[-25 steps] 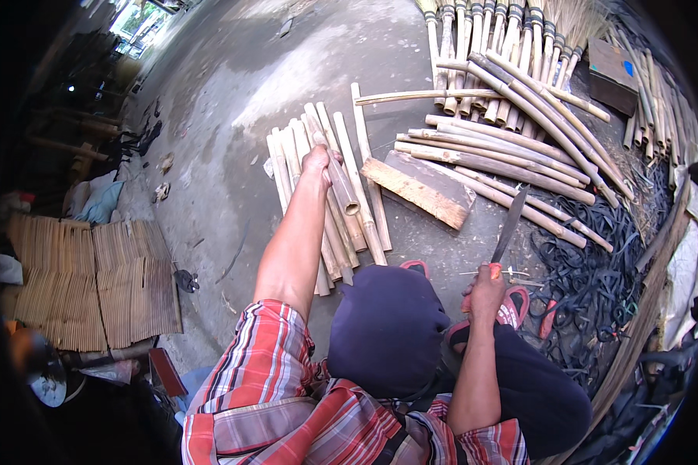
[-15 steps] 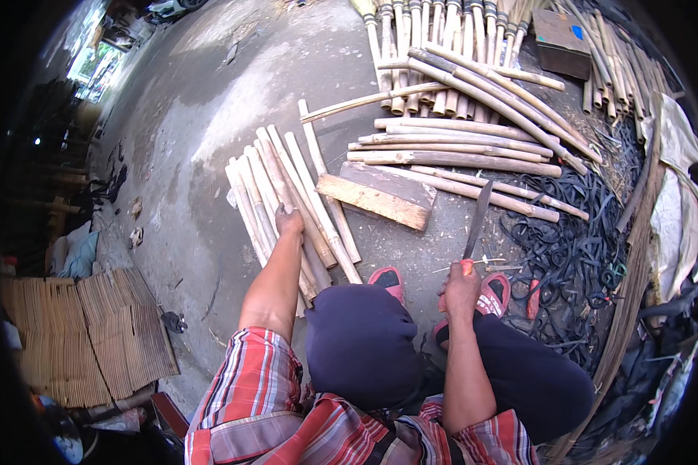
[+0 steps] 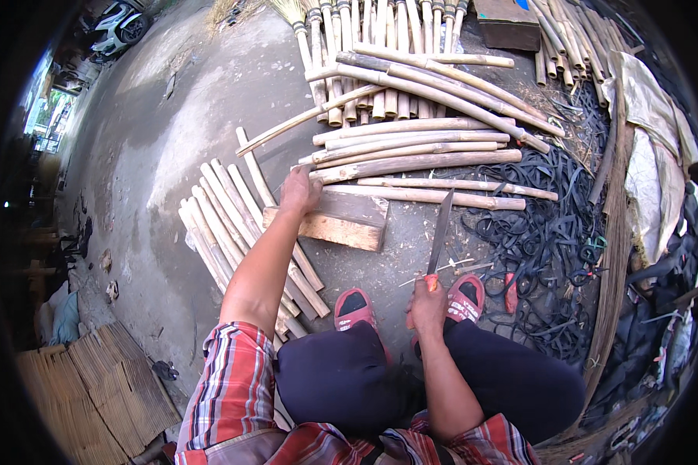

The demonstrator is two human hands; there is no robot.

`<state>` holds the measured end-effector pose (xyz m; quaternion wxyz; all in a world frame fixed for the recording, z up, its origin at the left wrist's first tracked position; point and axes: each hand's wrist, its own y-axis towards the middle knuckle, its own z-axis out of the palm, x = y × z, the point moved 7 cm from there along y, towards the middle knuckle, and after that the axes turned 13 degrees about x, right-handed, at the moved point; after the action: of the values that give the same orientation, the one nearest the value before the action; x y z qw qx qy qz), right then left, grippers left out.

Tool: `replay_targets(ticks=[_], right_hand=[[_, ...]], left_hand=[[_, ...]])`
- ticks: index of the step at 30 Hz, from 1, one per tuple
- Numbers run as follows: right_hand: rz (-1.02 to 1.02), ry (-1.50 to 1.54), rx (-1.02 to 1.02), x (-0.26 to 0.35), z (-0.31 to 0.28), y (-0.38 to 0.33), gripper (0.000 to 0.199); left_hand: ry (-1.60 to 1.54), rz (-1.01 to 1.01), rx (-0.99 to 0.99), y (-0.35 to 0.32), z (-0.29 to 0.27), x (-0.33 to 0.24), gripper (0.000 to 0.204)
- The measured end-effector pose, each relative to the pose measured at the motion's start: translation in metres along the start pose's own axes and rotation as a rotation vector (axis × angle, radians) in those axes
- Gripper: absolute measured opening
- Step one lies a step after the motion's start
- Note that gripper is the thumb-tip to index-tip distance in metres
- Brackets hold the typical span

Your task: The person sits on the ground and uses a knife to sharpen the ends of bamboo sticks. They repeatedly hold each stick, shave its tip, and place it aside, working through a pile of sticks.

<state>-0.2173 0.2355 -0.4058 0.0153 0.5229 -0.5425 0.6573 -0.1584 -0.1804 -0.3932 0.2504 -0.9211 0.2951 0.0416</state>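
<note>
With my left arm stretched forward, my left hand [image 3: 300,191] is closed at the near-left end of a bamboo pole [image 3: 419,164], just past a wooden block [image 3: 341,222]. Part of the grip is hidden behind the back of the hand. In front of my right knee, my right hand [image 3: 426,304] is wrapped around the red-orange handle of a long knife [image 3: 440,234], its blade pointing up and away. Several more bamboo poles [image 3: 423,146] lie stacked beyond the block. Another group of bamboo poles [image 3: 217,225] lies slantwise left of it, partly under my left forearm.
Brooms with bamboo handles [image 3: 395,46] lie at the far side, beside a brown box [image 3: 508,23]. Black strips [image 3: 531,225] tangle on the floor at right, near a white sack [image 3: 651,163]. Corrugated sheets [image 3: 101,387] lie at lower left. My pink sandals [image 3: 354,308] stand on the floor.
My left hand has left the slanted poles at left and moved right and forward to the end of a pole beyond the block. My right hand still holds the knife. The view has shifted right.
</note>
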Motion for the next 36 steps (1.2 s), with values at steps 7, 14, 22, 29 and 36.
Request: replay_targets(ticks=[7,14,22,29,36], right_hand=[[0.11,-0.119,-0.033,-0.002,-0.005,0.003,0.037],[0.045,0.068,0.042,0.011,-0.005,-0.008,0.03],[-0.03,0.266,0.047,0.003,-0.007,-0.005,0.022],[-0.038,0.421,0.033,-0.002,-0.012,-0.006,0.018],[-0.026,0.438,0.009,0.005,-0.012,-0.006,0.022]], left_hand=[[0.233,-0.09,0.112,0.028,0.025,-0.016,0.064],[0.38,0.183,0.243,0.007,0.02,-0.021,0.057],[0.198,0.298,0.258,-0.013,-0.006,-0.03,0.047],[0.128,-0.003,0.228,-0.016,0.011,-0.003,0.058],[0.221,0.047,0.328,-0.009,0.034,-0.04,0.069]])
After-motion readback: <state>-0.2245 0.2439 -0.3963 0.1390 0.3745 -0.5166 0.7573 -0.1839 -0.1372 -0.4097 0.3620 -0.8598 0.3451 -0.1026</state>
